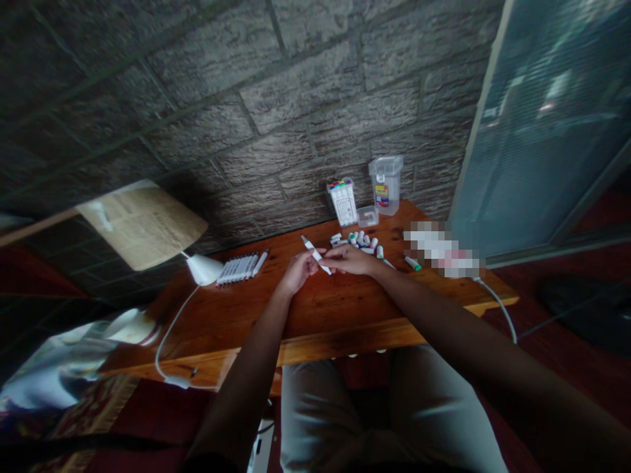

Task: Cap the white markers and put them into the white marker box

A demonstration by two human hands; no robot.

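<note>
We find a grey wall of rough stone-textured blocks (276, 125) spanning the back of the room, with a ribbed glazed panel (537, 144) at its right side and a dark red floor (530, 289) below. Against the wall stands the tabletop (335, 309), varnished reddish-brown wood with visible grain and a paler front edge. At its left end we note a lamp with a brown, paper-like shade (142, 226) and a white base; a white cord (162, 335) drops over the front edge. Near the right end lies an object (444, 249) masked by blurring, which we cannot identify. By the wall stand a clear container (387, 187) with a yellow label and, to its left, a box of upright markers (344, 203). A row of white markers (241, 267) lies side by side near the lamp base; loose white pieces (363, 240), some with coloured ends, are scattered just beyond the right hand (352, 259). We record the left hand (298, 270) and the right with fingers clamped on one white marker (317, 253), held slantwise above the tabletop's middle.
</note>
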